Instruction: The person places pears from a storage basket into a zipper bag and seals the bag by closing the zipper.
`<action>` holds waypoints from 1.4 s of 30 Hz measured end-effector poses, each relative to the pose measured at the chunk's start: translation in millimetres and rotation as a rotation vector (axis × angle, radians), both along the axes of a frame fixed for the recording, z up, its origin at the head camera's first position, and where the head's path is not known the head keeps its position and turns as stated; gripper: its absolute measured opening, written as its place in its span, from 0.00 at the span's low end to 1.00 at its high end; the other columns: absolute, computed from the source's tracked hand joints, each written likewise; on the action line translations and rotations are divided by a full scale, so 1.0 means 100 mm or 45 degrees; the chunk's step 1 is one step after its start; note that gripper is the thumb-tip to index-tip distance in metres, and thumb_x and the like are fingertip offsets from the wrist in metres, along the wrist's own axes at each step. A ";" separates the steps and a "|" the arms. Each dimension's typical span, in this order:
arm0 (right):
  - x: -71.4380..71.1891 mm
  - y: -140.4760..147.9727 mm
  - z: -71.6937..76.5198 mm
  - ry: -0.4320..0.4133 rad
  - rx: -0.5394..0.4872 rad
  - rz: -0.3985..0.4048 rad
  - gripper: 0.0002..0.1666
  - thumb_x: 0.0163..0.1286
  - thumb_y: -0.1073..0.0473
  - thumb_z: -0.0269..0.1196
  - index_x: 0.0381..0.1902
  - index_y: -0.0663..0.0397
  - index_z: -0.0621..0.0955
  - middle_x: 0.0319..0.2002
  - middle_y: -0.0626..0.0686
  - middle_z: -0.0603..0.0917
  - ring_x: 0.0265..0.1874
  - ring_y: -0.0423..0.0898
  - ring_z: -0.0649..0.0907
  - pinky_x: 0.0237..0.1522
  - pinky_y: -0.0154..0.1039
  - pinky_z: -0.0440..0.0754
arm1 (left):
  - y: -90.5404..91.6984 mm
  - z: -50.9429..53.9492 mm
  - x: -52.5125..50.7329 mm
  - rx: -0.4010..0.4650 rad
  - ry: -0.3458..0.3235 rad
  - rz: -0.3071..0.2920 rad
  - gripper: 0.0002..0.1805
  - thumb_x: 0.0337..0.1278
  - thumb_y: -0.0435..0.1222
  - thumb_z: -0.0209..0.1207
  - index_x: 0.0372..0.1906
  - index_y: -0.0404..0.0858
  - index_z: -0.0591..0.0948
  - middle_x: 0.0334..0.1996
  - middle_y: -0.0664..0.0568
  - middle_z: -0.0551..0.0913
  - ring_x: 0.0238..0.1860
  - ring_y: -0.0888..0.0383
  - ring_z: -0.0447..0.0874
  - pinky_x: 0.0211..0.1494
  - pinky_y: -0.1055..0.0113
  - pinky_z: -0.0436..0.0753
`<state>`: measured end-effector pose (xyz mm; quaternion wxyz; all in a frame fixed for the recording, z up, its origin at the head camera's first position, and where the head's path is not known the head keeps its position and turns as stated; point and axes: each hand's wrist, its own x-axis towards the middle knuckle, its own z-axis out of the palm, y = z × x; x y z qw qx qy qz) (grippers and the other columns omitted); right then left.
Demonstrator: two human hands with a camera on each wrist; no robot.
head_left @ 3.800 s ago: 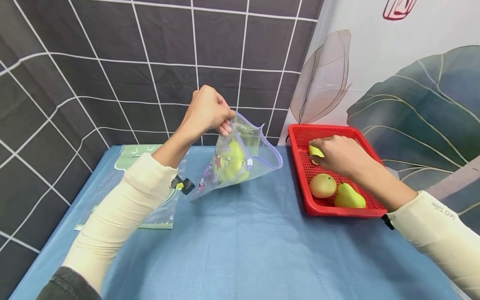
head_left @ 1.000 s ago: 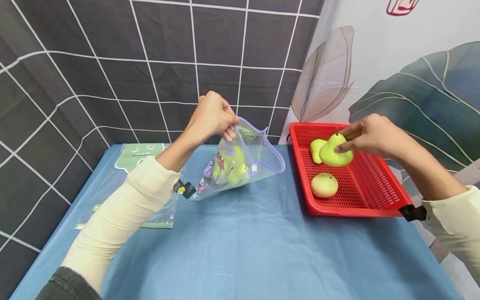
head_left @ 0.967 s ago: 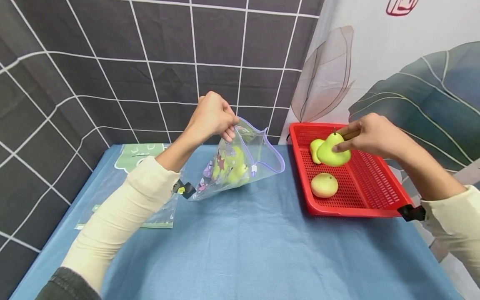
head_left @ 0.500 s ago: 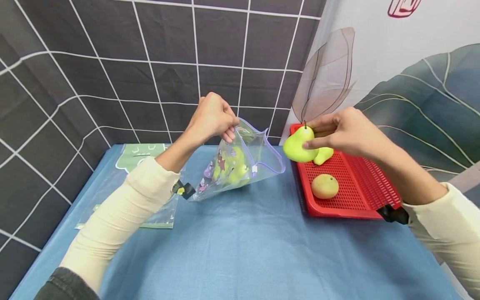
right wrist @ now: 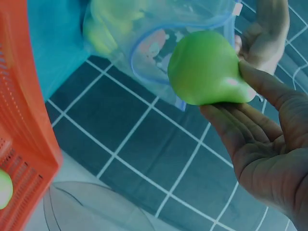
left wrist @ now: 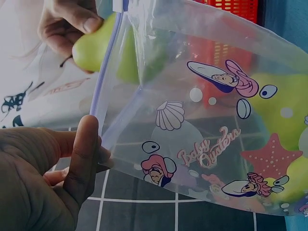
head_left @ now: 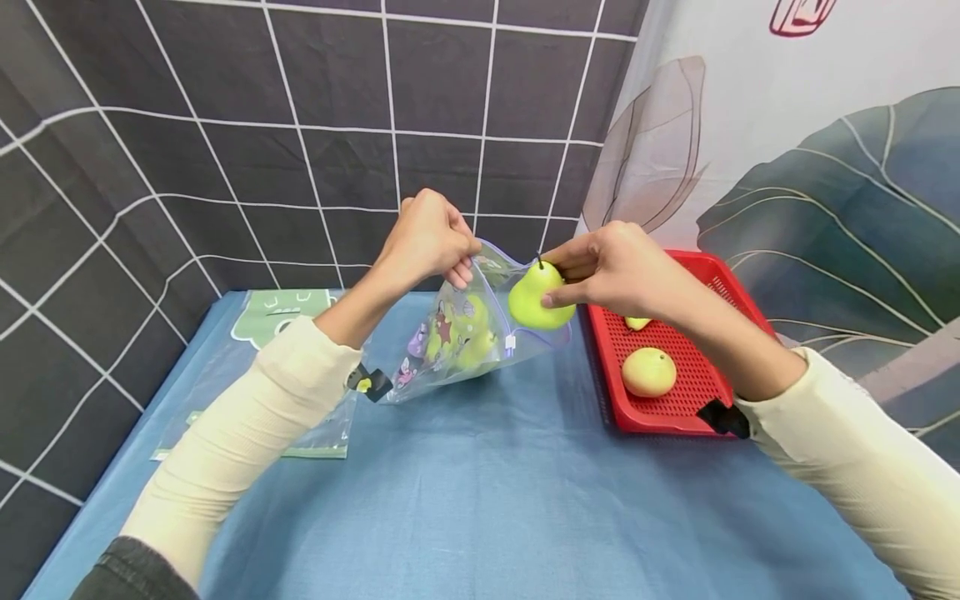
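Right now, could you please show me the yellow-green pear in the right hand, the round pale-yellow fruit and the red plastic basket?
Yellow-green pear (head_left: pixel 532 306): head view, its wide body.
Round pale-yellow fruit (head_left: pixel 648 372): head view, its middle.
Red plastic basket (head_left: pixel 652 424): head view, its near rim.

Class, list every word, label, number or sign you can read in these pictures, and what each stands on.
"Baby Oysters": pink letters on the clear plastic zip bag with purple edging.
Red outlined mark on the white leaf-printed backdrop: cut off at the head view's top edge, unreadable.
Black marks on a white surface, left wrist view: too unclear to read.
No numbers legible.
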<state>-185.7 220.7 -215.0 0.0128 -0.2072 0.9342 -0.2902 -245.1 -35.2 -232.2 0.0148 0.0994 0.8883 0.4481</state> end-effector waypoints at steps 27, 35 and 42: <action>0.28 0.04 -0.31 0.041 0.054 -0.131 0.16 0.72 0.49 0.80 0.52 0.50 0.97 0.42 0.52 0.98 0.37 0.48 0.95 0.38 0.38 0.93 | -0.01 -0.02 -0.02 0.020 0.031 0.006 0.06 0.69 0.28 0.69 0.38 0.29 0.94 0.18 0.45 0.91 0.16 0.56 0.92 0.36 0.54 0.97; 0.59 -0.20 -0.59 -0.106 0.017 -0.154 0.23 0.72 0.32 0.76 0.40 0.43 0.98 0.21 0.43 0.89 0.18 0.44 0.78 0.24 0.38 0.76 | 0.06 -0.08 -0.02 -0.056 0.122 -0.006 0.11 0.71 0.36 0.71 0.30 0.36 0.91 0.15 0.48 0.88 0.14 0.55 0.90 0.28 0.67 0.93; 0.59 -0.40 -0.81 -0.022 0.043 -0.151 0.22 0.77 0.41 0.75 0.23 0.41 0.92 0.13 0.42 0.70 0.16 0.41 0.69 0.22 0.35 0.66 | 0.05 -0.11 -0.07 -0.121 0.210 -0.024 0.13 0.70 0.41 0.72 0.29 0.39 0.92 0.13 0.51 0.85 0.14 0.54 0.88 0.24 0.67 0.88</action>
